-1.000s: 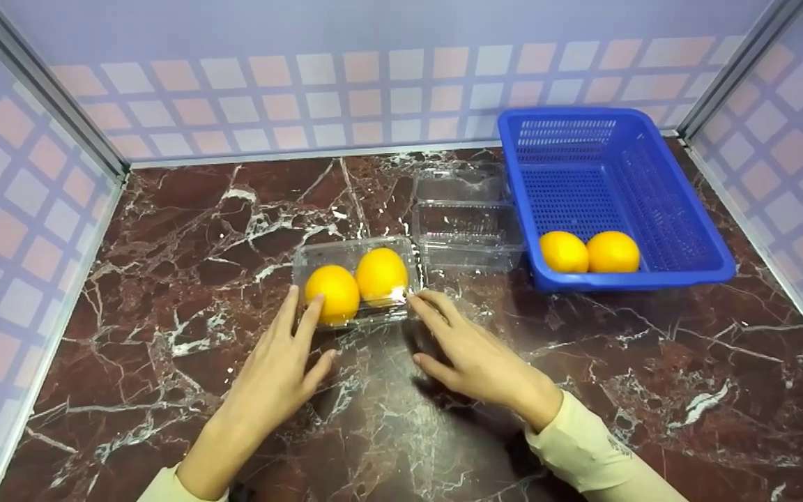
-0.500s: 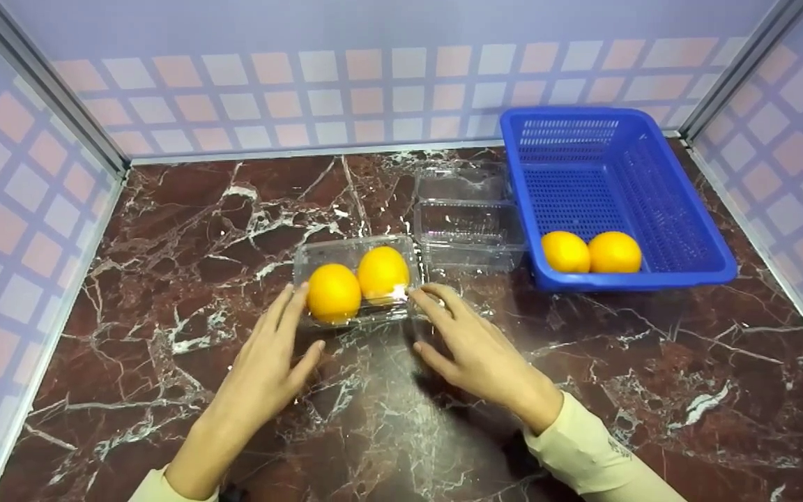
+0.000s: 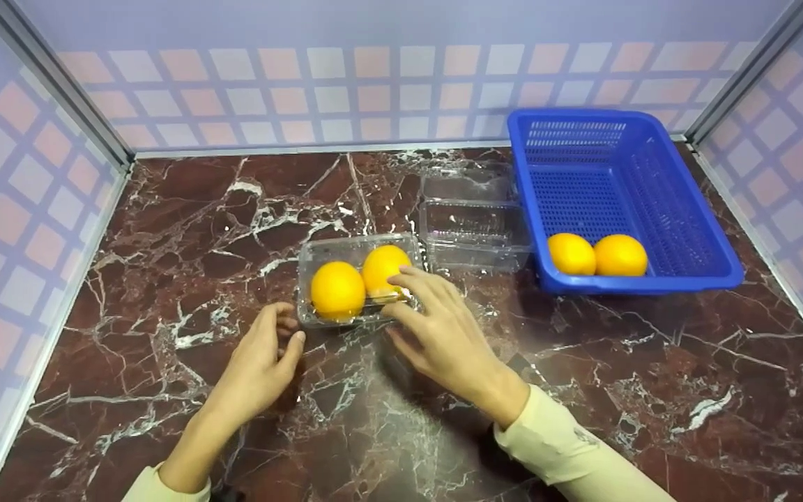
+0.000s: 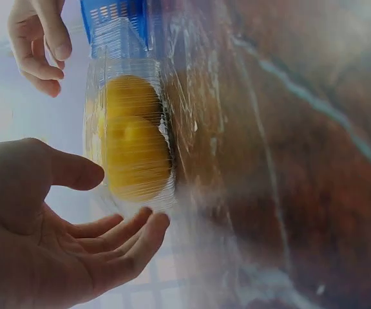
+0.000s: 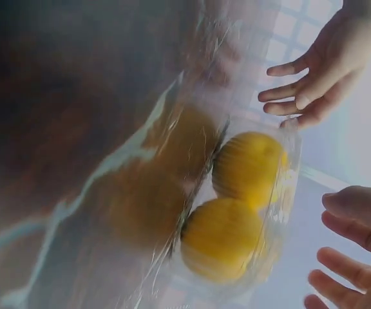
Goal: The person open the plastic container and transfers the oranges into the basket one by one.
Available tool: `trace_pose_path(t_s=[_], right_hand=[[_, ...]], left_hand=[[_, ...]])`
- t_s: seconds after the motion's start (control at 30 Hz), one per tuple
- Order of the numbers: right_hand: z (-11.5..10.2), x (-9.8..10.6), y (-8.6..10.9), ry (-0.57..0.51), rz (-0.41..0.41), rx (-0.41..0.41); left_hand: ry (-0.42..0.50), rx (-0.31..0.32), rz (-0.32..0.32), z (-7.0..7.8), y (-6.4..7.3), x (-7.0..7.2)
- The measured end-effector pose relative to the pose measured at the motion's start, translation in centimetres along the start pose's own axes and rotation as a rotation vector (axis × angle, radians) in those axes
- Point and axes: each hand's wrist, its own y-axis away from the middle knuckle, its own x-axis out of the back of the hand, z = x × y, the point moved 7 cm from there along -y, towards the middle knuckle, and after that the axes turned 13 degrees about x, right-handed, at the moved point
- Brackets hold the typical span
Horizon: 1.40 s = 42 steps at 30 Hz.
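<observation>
Two oranges (image 3: 338, 290) sit side by side in a clear plastic box (image 3: 314, 252) on the marbled table, in the middle of the head view. My left hand (image 3: 255, 369) is just off the box's left front corner, fingers loosely bent and holding nothing. In the left wrist view its palm and thumb (image 4: 76, 170) face the box's end. My right hand (image 3: 447, 338) reaches over the right front corner with spread, slightly bent fingers, overlapping the nearer part of the right orange (image 3: 385, 266). The right wrist view shows those fingers (image 5: 343, 267) apart from the fruit.
Behind and right of the box lies more clear plastic packaging (image 3: 475, 222), against a blue perforated basket (image 3: 642, 282). Two more oranges (image 3: 620, 256) lie in the basket's near left corner. Checked wall panels (image 3: 366, 97) enclose the table (image 3: 185, 244) at the back and sides.
My left hand has drawn back to the left from the box, its fingers now more bent. My right hand has moved left over the box's corner. Box and oranges stay in place.
</observation>
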Motion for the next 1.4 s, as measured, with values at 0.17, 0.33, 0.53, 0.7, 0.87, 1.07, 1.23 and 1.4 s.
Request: trace_pose_path(t_s=[0.17, 0.33, 0.53, 0.7, 0.87, 1.07, 1.23, 1.4], right_hand=[[-0.5, -1.0, -1.0, 0.054, -0.014, 0.032], [-0.7, -2.0, -1.9, 0.058, -0.045, 0.029], [-1.0, -3.2, -2.9, 0.087, -0.109, 0.041], [-1.2, -3.8, -3.3, 0.108, -0.153, 0.056], [-1.2, -4.1, -3.5, 0.118, -0.180, 0.051], [-1.3, -4.4, -3.9, 0.122, -0.203, 0.055], [-1.3, -4.6, -4.3, 0.140, -0.202, 0.076], [-1.3, -4.8, -4.7, 0.156, -0.196, 0.096]], left_hand=[[0.154, 0.109, -0.136, -0.9, -0.6, -0.5], [0.337, 0.160, -0.215, -1.4, -1.1, -1.1], [0.463, 0.191, -0.251, -1.6, -1.4, -1.4], [0.519, 0.235, -0.287, -2.1, -1.4, -1.8], [0.567, 0.248, -0.282, -2.1, -1.4, -2.0], [0.624, 0.283, -0.277, -2.4, -1.5, -2.3], [0.679, 0.308, -0.270, -2.5, -1.5, -2.5], [0.717, 0.326, -0.248, -2.7, -1.5, -2.6]])
